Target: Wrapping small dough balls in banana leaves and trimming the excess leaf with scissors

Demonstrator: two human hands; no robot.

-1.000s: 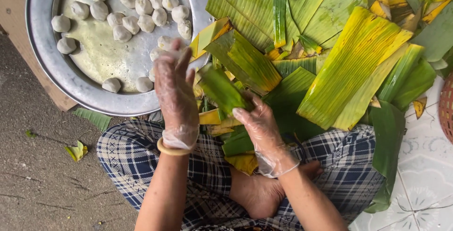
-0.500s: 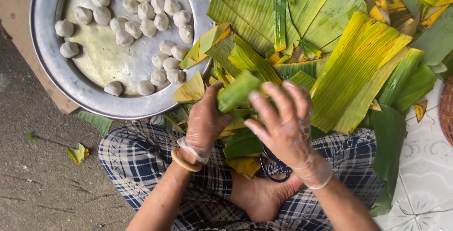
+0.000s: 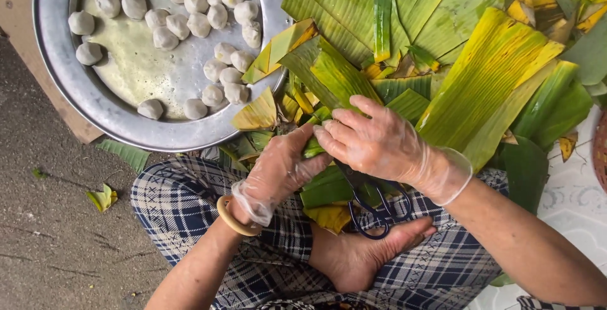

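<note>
Over the lap, left hand [image 3: 278,171], right hand [image 3: 373,142] — both clasping leaf parcel [image 3: 313,148]

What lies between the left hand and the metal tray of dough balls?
In the head view, loose yellow-green leaf pieces lie between the left hand and the metal tray; no bare gap.

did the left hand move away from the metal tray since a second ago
Yes: the left hand came down off the metal tray's rim to the leaf parcel.

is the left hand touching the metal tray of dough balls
Apart. The head view shows the left hand below the metal tray, with leaf scraps visible between them; it grips a folded banana leaf instead.
</note>
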